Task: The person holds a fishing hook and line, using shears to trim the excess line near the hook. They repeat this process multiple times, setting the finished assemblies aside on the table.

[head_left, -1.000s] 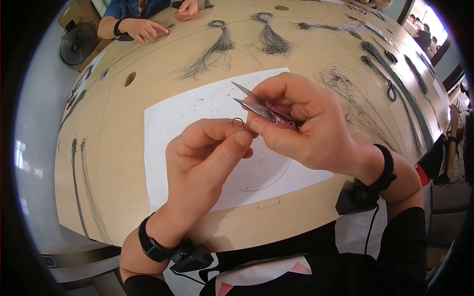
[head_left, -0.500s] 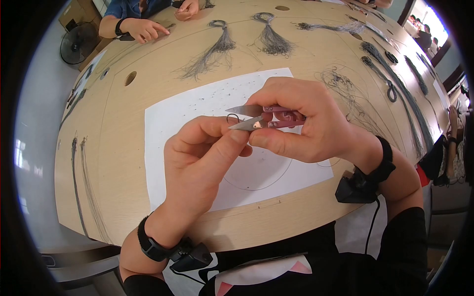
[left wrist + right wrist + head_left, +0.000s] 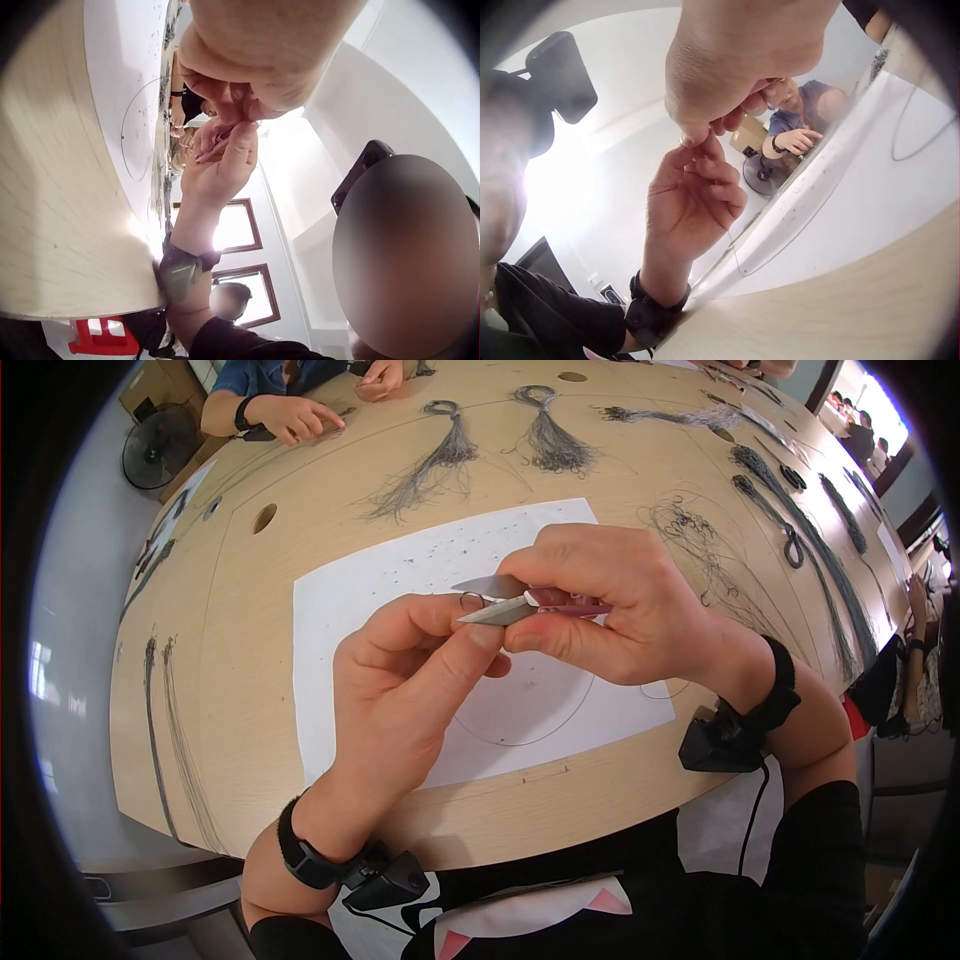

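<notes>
My left hand [image 3: 390,675] pinches a small dark fish hook [image 3: 468,598] between thumb and forefinger, its bend standing up above the fingertips. In my right hand [image 3: 625,595] are small thread snips [image 3: 500,611] with pink handles, gripped between thumb and fingers. Their blades are spread and point left, the lower one lying over the left fingertips close to the hook. A thin line [image 3: 515,745] curves below the hands over white paper [image 3: 330,630]. In the right wrist view, the line [image 3: 787,244] trails down from beside the left hand [image 3: 686,206].
Small dark specks dot the paper. Beyond it lie bundles of hooked line [image 3: 548,445], and a loose tangle of hooks and line [image 3: 700,540] lies to the right. Long dark bundles [image 3: 800,520] run along the right side. Another person's hand [image 3: 295,420] rests at the far left.
My right hand has brought the snips down and left, from above the left fingertips to beside the hook; the blades have turned level. My left hand stays nearly still, holding the hook.
</notes>
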`<state>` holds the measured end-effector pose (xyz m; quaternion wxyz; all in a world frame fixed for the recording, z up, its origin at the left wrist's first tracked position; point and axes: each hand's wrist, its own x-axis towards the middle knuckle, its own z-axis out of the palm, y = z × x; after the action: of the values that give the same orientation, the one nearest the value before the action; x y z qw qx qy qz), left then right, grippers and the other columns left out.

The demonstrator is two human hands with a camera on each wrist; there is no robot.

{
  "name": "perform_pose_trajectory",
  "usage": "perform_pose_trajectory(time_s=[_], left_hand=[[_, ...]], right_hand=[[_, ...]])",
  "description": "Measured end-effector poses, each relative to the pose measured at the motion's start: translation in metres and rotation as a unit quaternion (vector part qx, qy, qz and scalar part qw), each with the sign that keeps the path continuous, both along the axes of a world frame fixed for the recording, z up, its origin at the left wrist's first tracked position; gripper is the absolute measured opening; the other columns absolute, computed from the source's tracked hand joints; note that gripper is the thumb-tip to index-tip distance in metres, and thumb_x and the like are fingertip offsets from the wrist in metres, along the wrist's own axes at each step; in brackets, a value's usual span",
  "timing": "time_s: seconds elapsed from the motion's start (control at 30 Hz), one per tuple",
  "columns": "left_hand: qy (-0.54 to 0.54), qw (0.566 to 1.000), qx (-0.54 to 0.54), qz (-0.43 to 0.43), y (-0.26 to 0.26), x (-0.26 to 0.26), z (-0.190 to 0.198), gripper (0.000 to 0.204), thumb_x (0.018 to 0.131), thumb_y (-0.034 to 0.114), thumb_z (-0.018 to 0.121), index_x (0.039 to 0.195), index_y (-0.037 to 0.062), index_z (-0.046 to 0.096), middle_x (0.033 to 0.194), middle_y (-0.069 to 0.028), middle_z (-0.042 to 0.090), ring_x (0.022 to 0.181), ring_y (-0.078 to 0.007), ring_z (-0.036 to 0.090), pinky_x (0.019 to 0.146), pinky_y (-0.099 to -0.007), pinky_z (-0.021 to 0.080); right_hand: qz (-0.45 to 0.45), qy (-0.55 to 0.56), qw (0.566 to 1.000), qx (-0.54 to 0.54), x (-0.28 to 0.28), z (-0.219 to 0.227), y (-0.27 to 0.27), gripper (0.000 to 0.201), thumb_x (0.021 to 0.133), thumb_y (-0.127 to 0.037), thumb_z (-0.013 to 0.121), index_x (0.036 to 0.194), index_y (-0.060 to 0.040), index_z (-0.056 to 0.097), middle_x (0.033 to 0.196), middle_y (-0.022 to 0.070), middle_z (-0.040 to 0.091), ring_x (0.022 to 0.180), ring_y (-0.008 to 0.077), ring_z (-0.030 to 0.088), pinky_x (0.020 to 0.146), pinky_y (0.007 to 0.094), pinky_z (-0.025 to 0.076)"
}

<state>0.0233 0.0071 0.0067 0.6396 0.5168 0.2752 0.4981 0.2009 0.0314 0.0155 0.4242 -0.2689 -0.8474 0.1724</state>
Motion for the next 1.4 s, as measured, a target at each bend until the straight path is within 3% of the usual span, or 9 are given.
perform_pose_trajectory(time_s=[0.2, 0.53, 0.6, 0.63, 0.7, 0.93, 1.1, 1.3, 1.4], left_hand=[[0.01, 1.0, 0.002, 0.006, 0.001, 0.0, -0.003, 0.01, 0.077, 0.003, 0.053, 0.086, -0.0011, 0.053, 0.082, -0.0074, 0.056, 0.07, -0.0116, 0.053, 0.063, -0.0228, 0.045], [0.023, 0.999, 0.006, 0.023, 0.001, 0.001, 0.001, 0.006, 0.076, 0.002, 0.053, 0.082, -0.0003, 0.053, 0.081, -0.0077, 0.057, 0.071, -0.0118, 0.053, 0.062, -0.0232, 0.046], [0.02, 0.999, 0.011, 0.032, 0.001, 0.002, 0.002, 0.006, 0.076, 0.002, 0.053, 0.082, -0.0002, 0.053, 0.081, -0.0078, 0.057, 0.071, -0.0117, 0.053, 0.062, -0.0234, 0.046], [0.024, 0.999, 0.012, 0.034, 0.001, 0.002, 0.001, 0.006, 0.076, 0.001, 0.053, 0.081, -0.0006, 0.053, 0.081, -0.0081, 0.057, 0.07, -0.0115, 0.053, 0.062, -0.0233, 0.045], [0.028, 0.999, 0.014, 0.036, 0.002, 0.002, 0.0, 0.005, 0.076, 0.001, 0.053, 0.081, -0.0009, 0.053, 0.08, -0.0084, 0.057, 0.07, -0.0112, 0.053, 0.062, -0.0233, 0.045], [0.054, 0.997, 0.045, 0.023, -0.002, 0.004, -0.005, 0.004, 0.074, -0.003, 0.053, 0.078, -0.0029, 0.052, 0.08, -0.0092, 0.057, 0.068, -0.01, 0.052, 0.061, -0.0218, 0.043], [0.046, 0.998, 0.043, 0.013, -0.002, 0.005, -0.002, 0.004, 0.074, -0.004, 0.053, 0.078, -0.003, 0.053, 0.08, -0.0089, 0.057, 0.068, -0.0098, 0.052, 0.061, -0.0213, 0.043], [0.038, 0.998, 0.052, 0.015, -0.001, 0.004, -0.005, 0.004, 0.074, -0.004, 0.053, 0.078, -0.0026, 0.053, 0.078, -0.0075, 0.056, 0.068, -0.0097, 0.052, 0.06, -0.0212, 0.043], [0.046, 0.998, 0.045, 0.013, -0.002, 0.004, -0.004, 0.005, 0.074, -0.004, 0.053, 0.078, -0.0025, 0.053, 0.078, -0.0064, 0.056, 0.067, -0.0099, 0.052, 0.06, -0.0211, 0.043]], right_hand=[[0.007, -0.017, 1.0, 0.012, 0.002, -0.001, 0.002, 0.02, 0.069, -0.015, 0.062, 0.082, -0.0009, 0.056, 0.056, 0.0049, 0.045, 0.046, 0.0161, 0.041, 0.044, 0.0248, 0.033], [-0.007, -0.004, 1.0, 0.003, 0.001, 0.0, -0.001, 0.016, 0.07, -0.016, 0.061, 0.077, -0.0024, 0.055, 0.053, 0.0067, 0.046, 0.048, 0.0169, 0.046, 0.045, 0.0272, 0.034], [-0.025, 0.084, 0.984, -0.157, 0.0, 0.003, -0.005, 0.019, 0.071, -0.016, 0.061, 0.078, -0.0004, 0.055, 0.055, 0.0041, 0.049, 0.051, 0.0088, 0.047, 0.045, 0.0229, 0.034], [-0.025, 0.084, 0.984, -0.157, 0.001, 0.004, -0.006, 0.019, 0.071, -0.016, 0.061, 0.078, -0.0004, 0.055, 0.055, 0.0041, 0.049, 0.051, 0.0088, 0.047, 0.045, 0.0229, 0.034], [0.033, 0.115, 0.956, -0.268, 0.001, 0.005, -0.007, 0.025, 0.074, -0.007, 0.057, 0.094, 0.0041, 0.048, 0.079, 0.0043, 0.055, 0.067, 0.0044, 0.048, 0.057, 0.0173, 0.039], [0.076, 0.19, 0.938, -0.281, -0.01, 0.002, -0.018, 0.025, 0.074, 0.001, 0.053, 0.097, 0.005, 0.045, 0.086, 0.007, 0.053, 0.076, 0.0072, 0.05, 0.066, 0.0185, 0.041], [0.001, 0.175, 0.937, -0.302, -0.008, 0.004, -0.015, 0.021, 0.074, 0.003, 0.051, 0.094, 0.0038, 0.046, 0.084, 0.0054, 0.052, 0.077, 0.0083, 0.051, 0.067, 0.0202, 0.042], [0.07, 0.21, 0.922, -0.319, -0.008, 0.003, -0.017, 0.02, 0.074, 0.002, 0.051, 0.093, 0.0033, 0.046, 0.084, 0.0057, 0.052, 0.076, 0.0075, 0.05, 0.066, 0.0197, 0.041], [0.044, 0.216, 0.932, -0.288, -0.011, -0.003, -0.014, 0.024, 0.071, -0.003, 0.054, 0.093, 0.0041, 0.048, 0.079, 0.0054, 0.054, 0.068, 0.0051, 0.048, 0.06, 0.0177, 0.04]])
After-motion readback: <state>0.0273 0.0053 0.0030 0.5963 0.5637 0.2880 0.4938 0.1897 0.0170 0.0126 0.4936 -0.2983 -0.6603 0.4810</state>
